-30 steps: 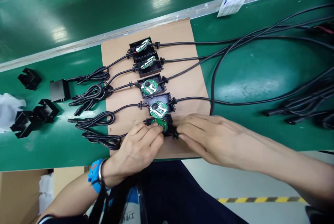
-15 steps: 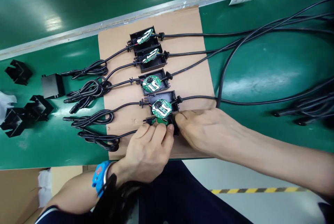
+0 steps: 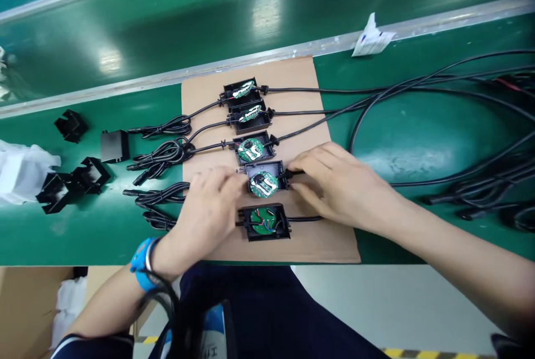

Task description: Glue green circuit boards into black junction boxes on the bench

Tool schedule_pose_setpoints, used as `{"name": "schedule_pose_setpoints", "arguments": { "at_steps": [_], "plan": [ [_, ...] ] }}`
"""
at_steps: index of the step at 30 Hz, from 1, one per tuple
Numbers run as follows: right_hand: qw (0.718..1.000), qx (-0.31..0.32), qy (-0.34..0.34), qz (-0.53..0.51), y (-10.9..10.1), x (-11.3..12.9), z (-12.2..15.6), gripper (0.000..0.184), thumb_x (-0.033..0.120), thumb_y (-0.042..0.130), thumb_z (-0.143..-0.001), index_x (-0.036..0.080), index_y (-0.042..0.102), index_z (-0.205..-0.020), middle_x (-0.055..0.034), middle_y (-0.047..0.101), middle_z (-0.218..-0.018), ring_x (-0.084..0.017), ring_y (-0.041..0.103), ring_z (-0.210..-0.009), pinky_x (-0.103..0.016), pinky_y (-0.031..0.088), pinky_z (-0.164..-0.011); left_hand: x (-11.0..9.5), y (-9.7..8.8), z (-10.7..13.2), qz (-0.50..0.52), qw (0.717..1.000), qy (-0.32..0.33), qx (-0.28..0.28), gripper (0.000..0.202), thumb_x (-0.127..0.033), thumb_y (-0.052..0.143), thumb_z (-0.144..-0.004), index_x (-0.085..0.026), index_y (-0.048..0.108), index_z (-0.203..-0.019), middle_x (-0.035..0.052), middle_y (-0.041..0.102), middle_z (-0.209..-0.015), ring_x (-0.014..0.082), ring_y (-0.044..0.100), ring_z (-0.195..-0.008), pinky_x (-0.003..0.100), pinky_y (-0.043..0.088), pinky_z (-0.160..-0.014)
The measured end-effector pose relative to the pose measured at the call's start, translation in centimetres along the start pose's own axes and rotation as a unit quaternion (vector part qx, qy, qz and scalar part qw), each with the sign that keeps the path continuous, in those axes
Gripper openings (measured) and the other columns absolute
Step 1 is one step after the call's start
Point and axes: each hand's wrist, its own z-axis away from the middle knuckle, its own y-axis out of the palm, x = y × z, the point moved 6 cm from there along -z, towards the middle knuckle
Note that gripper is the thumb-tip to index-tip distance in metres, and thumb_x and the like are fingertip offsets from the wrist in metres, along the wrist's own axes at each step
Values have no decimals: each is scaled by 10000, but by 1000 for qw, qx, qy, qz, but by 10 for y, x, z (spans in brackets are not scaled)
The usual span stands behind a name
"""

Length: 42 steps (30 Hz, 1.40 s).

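My right hand has its thumb and fingers around the black cable at the right end of the fourth open box. Inside that box a round green circuit board sits tilted, white patches facing up. My left hand, a little blurred, is closed at the box's left end; whatever its fingertips hold is hidden. Nearest me lies another open black box; its green board lies inside with red and blue wires showing. Three similar boxes with boards, such as the third one, line up farther away.
A cardboard sheet lies under the boxes on the green table. Coiled cables and loose black covers are at left, near white wrapping. Long cables cross the right side. A paper scrap lies at the back.
Both hands have left the nearest box and moved to the two ends of the fourth one. The nearest board now lies uncovered in its box. My view has shifted.
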Motion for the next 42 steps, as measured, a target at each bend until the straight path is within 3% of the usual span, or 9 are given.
{"name": "schedule_pose_setpoints", "arguments": {
  "at_steps": [4,7,10,15,24,29,34,36,42],
  "plan": [
    [998,-6,34,-61,14,-14,5,111,196,483,-970,172,548,-1056,-83,681,-950,-212,650,-892,-354,547,-772,26,11,-15,-36,997,-43,50,97,-130,567,-911,-134,612,-997,97,647,-982,258,610,-937,417,516,-823],
    [991,-19,85,-102,7,-15,14,135,191,482,-984,204,512,-1116,-78,706,-1026,-183,693,-857,-320,565,-726,27,7,-11,17,998,-47,37,75,-141,523,-951,-157,572,-1005,59,674,-947,205,642,-842,347,529,-761],
    [989,-17,70,-132,-8,-5,17,231,142,434,-986,208,503,-1196,-82,714,-1070,-180,712,-877,-306,579,-725,23,-3,-4,55,997,-54,27,90,-196,478,-994,-173,549,-1044,29,696,-924,168,663,-760,284,515,-659],
    [987,67,-13,-148,-16,15,6,354,67,370,-940,129,564,-1229,-69,710,-901,-168,686,-758,-290,567,-660,16,-14,-5,3,998,-56,36,169,-288,439,-1022,-185,573,-1018,21,706,-875,180,673,-713,278,472,-569],
    [977,177,34,-111,-4,14,-19,317,224,365,-962,144,665,-1027,-68,665,-764,-182,619,-663,-292,456,-613,2,-6,-24,-97,991,-17,87,132,-226,490,-974,-180,597,-913,10,657,-719,171,608,-561,272,344,-444],
    [976,201,32,-71,6,14,-29,309,230,430,-933,153,657,-1128,-48,681,-754,-161,592,-605,-270,403,-603,9,1,-28,-66,990,-30,123,137,-218,501,-969,-160,621,-942,30,676,-749,201,652,-609,291,460,-499],
    [975,213,11,-61,19,21,-31,358,180,385,-929,104,668,-1136,-63,686,-744,-170,602,-583,-290,377,-585,25,5,-28,132,978,-74,144,216,-95,603,-900,-192,658,-1084,11,751,-1066,167,717,-936,299,569,-859],
    [973,223,6,-61,24,24,-30,362,166,369,-930,81,665,-1118,-70,681,-730,-179,611,-588,-301,373,-579,31,7,-28,177,968,-102,148,267,-49,632,-860,-211,674,-1067,-22,758,-1074,140,721,-940,267,567,-879],
    [973,221,16,-68,26,23,-29,333,175,365,-935,109,646,-1101,-69,694,-780,-191,638,-647,-305,368,-591,27,1,-28,133,990,-51,17,159,-77,618,-881,-185,679,-979,4,761,-947,144,722,-848,269,595,-785]
  ]
}}
